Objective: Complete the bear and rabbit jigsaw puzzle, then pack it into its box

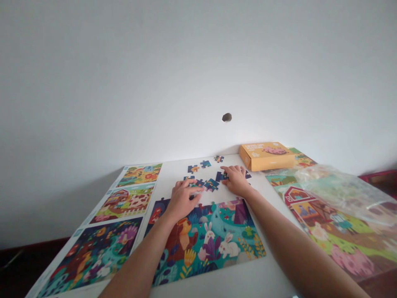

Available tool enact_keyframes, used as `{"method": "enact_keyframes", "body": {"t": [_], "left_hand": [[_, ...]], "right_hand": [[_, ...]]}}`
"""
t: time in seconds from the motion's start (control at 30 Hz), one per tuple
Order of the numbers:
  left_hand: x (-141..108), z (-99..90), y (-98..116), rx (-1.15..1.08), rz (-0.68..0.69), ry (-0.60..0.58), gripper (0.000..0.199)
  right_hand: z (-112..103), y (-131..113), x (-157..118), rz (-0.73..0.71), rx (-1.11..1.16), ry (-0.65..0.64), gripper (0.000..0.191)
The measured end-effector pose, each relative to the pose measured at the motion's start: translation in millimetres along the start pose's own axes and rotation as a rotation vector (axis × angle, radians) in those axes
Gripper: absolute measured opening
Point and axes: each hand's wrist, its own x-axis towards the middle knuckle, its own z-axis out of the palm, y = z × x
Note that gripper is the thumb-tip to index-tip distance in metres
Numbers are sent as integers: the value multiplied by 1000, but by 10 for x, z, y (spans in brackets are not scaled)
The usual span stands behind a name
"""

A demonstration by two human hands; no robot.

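My left hand (185,198) rests palm down just above the top left part of a partly joined jigsaw puzzle (217,236), its fingers spread and its fingertips at loose puzzle pieces (198,183). My right hand (235,179) reaches farther forward, with index finger and thumb apart around a dark puzzle piece (220,176) on the table; part of that piece is hidden. Between the hands lies a teal and orange puzzle piece (211,184). The joined part shows a bear and white rabbits, with a knobbed upper edge.
A picture sheet (93,258) with three scenes lies at left. Loose pieces (205,164) lie near the wall (173,103), which has a hole (227,117). At right are a yellow puzzle box (266,156), a farm puzzle (328,223) and a clear plastic bag (344,190) partly covering it.
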Motion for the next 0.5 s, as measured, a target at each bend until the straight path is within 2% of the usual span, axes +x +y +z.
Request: {"method": "enact_keyframes", "body": {"t": [0.07, 0.2, 0.23, 0.37, 0.5], "left_hand": [[-4, 1, 5, 22, -8, -2, 27], [-7, 11, 4, 60, -31, -16, 32], [-5, 14, 2, 61, -34, -20, 32], [0, 18, -8, 47, -44, -25, 34], [-2, 15, -10, 35, -42, -25, 35]], "right_hand": [[-31, -11, -4, -11, 41, 51, 54], [-104, -78, -23, -38, 175, 126, 16], [-117, -98, -29, -35, 242, 142, 12], [-151, -134, -62, 8, 585, 119, 17], [-196, -47, -118, 0, 863, -69, 44]]}}
